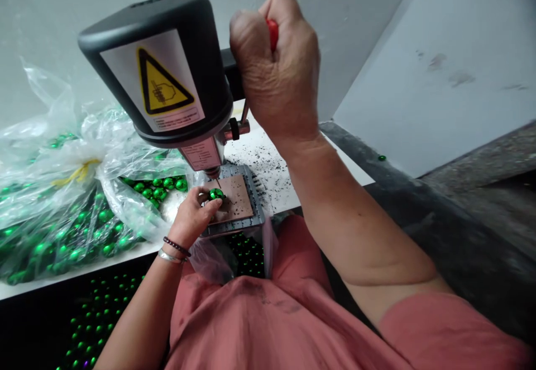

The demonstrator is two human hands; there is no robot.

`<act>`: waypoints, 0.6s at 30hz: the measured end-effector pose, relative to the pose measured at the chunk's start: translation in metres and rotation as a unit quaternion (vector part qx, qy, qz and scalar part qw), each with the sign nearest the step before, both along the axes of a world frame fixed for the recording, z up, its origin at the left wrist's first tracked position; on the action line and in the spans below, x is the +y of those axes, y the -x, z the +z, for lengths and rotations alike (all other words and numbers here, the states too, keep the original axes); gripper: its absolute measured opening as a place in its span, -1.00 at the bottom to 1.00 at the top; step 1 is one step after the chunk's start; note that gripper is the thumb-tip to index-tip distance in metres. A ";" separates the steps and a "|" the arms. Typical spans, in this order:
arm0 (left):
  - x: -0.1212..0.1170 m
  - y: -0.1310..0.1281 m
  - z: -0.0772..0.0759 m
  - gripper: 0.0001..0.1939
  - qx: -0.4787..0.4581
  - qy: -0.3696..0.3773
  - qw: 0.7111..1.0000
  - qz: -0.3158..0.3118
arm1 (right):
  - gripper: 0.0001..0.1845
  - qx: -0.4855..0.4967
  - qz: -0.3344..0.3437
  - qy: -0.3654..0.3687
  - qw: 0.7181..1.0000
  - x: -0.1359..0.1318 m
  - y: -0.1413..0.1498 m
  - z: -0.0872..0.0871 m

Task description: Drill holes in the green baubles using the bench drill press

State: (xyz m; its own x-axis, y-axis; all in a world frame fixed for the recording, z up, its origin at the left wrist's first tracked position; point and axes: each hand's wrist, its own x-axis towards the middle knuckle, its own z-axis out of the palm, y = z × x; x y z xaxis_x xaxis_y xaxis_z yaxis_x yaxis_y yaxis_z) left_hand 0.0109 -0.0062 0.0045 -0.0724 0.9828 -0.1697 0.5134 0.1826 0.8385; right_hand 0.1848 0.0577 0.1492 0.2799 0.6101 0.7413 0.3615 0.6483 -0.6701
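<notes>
My left hand [196, 212] pinches a shiny green ball [216, 193] between thumb and fingers, over a brown board [239, 197] on the drill press base [256, 191]. Right above the ball is the thin drill bit [218, 182]; whether it touches the ball I cannot tell. My right hand [280, 63] is raised and wrapped round the lever of the drill press, whose red grip [272, 34] shows between the fingers. The black drill press head [154, 68], with a yellow warning triangle on it, stands to the left of that hand.
Clear plastic bags [104, 191] full of green balls lie on the left of the white table [285, 188]. Dark shavings are scattered around the base. More green balls [247, 253] sit below the table edge. One ball [382, 158] lies near the right wall.
</notes>
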 end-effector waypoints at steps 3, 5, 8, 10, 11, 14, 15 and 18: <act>0.002 -0.002 0.000 -0.64 0.011 -0.012 1.000 -0.011 | -0.60 -0.005 -0.008 0.029 1.000 0.012 0.002 0.002; 0.003 -0.005 0.002 -0.66 0.049 -0.029 0.998 -0.023 | -0.58 0.002 -0.011 0.031 0.999 0.016 0.003 0.002; 0.003 -0.009 0.006 -0.67 0.157 -0.044 0.985 -0.051 | -0.57 0.010 0.001 0.026 1.000 0.016 0.003 0.001; 0.004 -0.012 0.009 -0.66 0.221 -0.046 0.972 -0.069 | -0.58 0.006 0.004 0.027 1.000 0.015 0.003 0.001; 0.004 -0.014 0.010 -0.65 0.245 -0.046 0.966 -0.076 | -0.59 0.002 0.002 0.031 1.000 0.014 0.002 0.001; 0.006 -0.017 0.010 -0.64 0.289 -0.053 0.951 -0.093 | -0.61 -0.007 0.004 0.040 0.999 0.014 0.003 0.001; 0.006 -0.017 0.009 -0.64 0.296 -0.057 0.949 -0.098 | -0.61 -0.005 0.004 0.041 0.999 0.014 0.003 0.001; 0.007 -0.016 0.005 -0.63 0.304 -0.068 0.944 -0.107 | -0.62 0.001 0.002 0.033 0.999 0.014 0.003 0.001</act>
State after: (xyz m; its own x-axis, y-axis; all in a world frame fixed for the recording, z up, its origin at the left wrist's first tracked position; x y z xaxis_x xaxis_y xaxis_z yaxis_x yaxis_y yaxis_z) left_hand 0.0267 0.0009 0.0099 0.0878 0.9956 -0.0317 0.9201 -0.0689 0.3855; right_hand 0.1821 0.0721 0.1505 0.2788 0.6588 0.6987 0.3579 0.6039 -0.7122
